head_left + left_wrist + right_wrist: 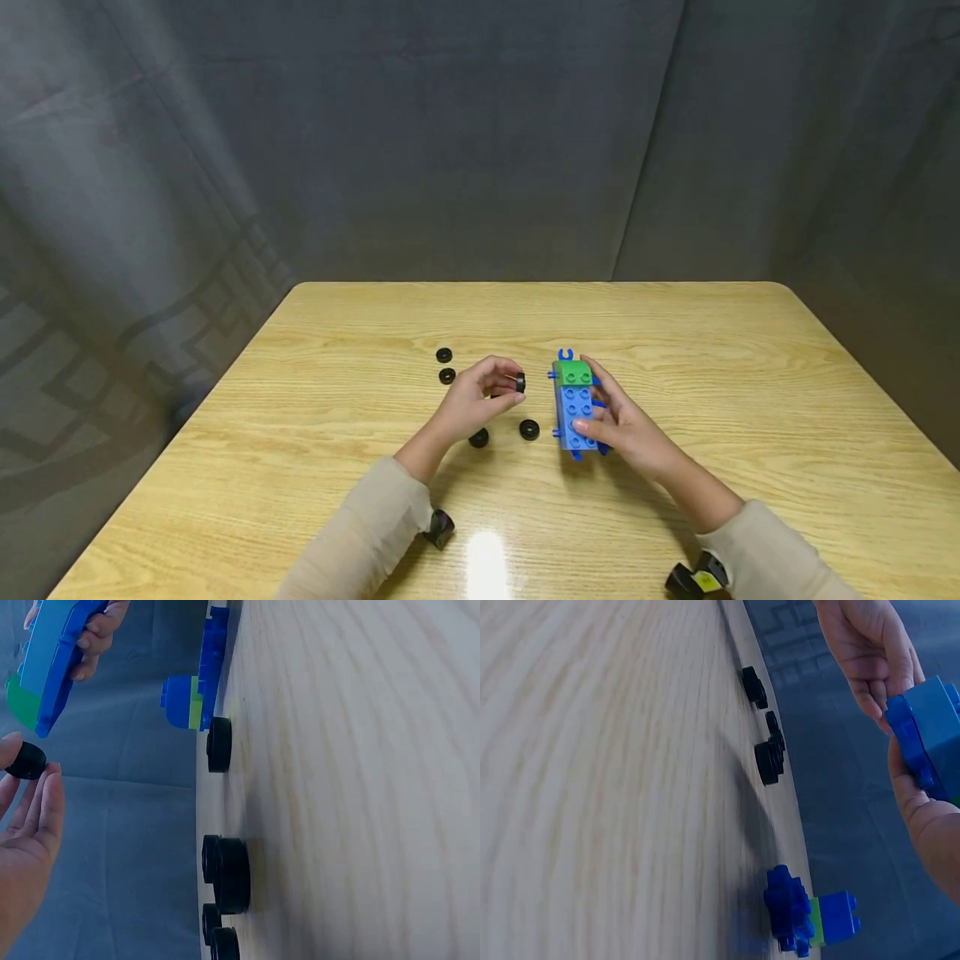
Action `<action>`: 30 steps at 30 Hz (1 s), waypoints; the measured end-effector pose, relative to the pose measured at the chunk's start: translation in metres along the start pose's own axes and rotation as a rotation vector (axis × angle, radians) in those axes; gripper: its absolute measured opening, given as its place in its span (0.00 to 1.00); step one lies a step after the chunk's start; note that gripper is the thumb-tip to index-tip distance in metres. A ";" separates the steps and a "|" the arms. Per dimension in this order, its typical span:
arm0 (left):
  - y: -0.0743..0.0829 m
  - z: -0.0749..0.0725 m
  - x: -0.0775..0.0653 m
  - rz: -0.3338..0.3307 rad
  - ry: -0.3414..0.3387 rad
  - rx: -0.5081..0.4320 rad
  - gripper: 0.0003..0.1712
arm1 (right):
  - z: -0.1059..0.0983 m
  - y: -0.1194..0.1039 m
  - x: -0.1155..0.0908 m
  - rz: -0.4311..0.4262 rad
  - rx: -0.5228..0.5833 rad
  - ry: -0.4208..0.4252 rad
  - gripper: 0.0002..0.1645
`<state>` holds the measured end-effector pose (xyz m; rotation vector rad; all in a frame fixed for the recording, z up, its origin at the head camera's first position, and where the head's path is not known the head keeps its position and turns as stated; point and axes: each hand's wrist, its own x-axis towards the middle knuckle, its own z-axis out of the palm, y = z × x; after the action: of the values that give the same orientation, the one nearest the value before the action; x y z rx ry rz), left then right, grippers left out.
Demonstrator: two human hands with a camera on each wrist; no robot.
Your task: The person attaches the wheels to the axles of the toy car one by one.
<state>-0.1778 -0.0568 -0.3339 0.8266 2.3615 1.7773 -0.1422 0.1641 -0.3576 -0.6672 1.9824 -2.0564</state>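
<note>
Forearms (375,512) slant inward, left hand (474,400) pinching a black wheel (521,382).

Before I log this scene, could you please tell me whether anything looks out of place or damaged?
Nothing stands out: the left hand holds a black wheel, the right hand a blue-and-green toy body, and other wheels lie on the table. No damage shows.

white glare on the table (712,333), bluish wrist views
</note>
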 end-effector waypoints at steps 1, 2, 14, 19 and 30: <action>0.001 0.001 0.000 -0.002 0.002 -0.005 0.16 | 0.001 0.000 0.000 0.000 0.000 -0.003 0.46; 0.001 0.001 0.000 0.001 0.004 -0.006 0.16 | 0.002 0.001 0.000 -0.002 0.004 -0.009 0.45; 0.003 0.008 0.002 0.017 0.016 -0.019 0.16 | 0.009 0.004 0.000 -0.003 0.043 -0.041 0.46; 0.004 0.010 0.002 0.007 0.020 -0.026 0.16 | 0.010 0.005 0.001 -0.020 0.053 -0.058 0.45; -0.019 0.015 0.010 0.030 0.063 -0.031 0.16 | 0.015 0.005 0.004 -0.003 0.056 -0.034 0.46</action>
<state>-0.1878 -0.0432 -0.3538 0.8186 2.3654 1.8739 -0.1393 0.1487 -0.3621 -0.6895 1.8995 -2.0803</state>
